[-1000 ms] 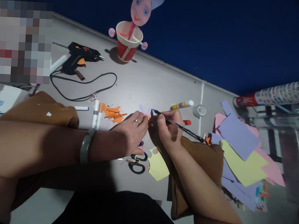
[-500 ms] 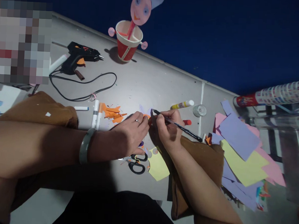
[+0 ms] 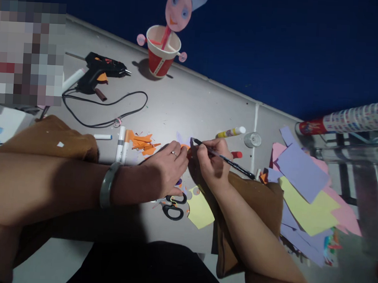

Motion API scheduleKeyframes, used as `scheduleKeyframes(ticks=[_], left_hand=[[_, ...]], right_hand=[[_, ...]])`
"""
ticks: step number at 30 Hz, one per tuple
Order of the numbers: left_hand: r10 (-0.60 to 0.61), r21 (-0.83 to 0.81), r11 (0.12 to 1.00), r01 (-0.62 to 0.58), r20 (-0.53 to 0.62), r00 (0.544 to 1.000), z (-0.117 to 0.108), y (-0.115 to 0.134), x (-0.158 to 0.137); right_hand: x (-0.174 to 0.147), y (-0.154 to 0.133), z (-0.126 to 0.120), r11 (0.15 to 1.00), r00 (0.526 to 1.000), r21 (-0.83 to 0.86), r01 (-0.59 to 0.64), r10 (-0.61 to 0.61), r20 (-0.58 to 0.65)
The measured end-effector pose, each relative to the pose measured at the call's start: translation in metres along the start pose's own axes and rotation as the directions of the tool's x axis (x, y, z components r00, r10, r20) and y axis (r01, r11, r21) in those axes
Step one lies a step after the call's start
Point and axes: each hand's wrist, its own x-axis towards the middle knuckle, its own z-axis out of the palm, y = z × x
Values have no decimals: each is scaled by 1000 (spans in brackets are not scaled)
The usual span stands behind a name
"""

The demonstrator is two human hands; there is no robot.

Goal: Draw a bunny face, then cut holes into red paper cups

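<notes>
**Pen on a small cut-out, hands close together**

The right hand (image 3: 213, 164) is closed around a black pen (image 3: 226, 160), its tip down on a small lilac and orange cut-out (image 3: 185, 143) at mid-table. The left hand (image 3: 165, 170) lies flat just beside it, fingers curled down and pinning the cut-out's near edge; it grips nothing else, and a ring shows on one finger. A grey bangle (image 3: 107, 185) sits on that wrist.

Just below the hands lie black scissors (image 3: 173, 206) and a yellow sheet (image 3: 200, 209). To the left are orange scraps (image 3: 143, 142) and two markers (image 3: 122, 144); to the right a glue stick (image 3: 230, 132) and a stack of lilac, yellow and pink paper (image 3: 307, 190). Farther back stand a glue gun (image 3: 100, 71) with its cord and a red cup (image 3: 160, 51) holding a finished pink paper figure.

Judging by the scraps and idle scissors, cutting looks largely done and the work is at the drawing of details; the cut-out is not yet fixed to anything.

The hands cover most of the cut-out, so its shape and any marks on it cannot be made out. The scissor blades are hidden under the left hand, the upper left is blurred out, and the paper stack and a printed roll run off the right edge.
</notes>
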Motion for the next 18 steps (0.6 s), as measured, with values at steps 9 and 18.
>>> scheduleKeyframes(ticks=[9,18], left_hand=[[-16,5,1000,16,48,999,-2,2,2],[-6,2,1000,6,28,1000,-1,1,2]], right_hand=[[0,-2,0,1000,1000,1,12,-12,2],[1,-5,-2,999,1000,-17,31,-31,2]])
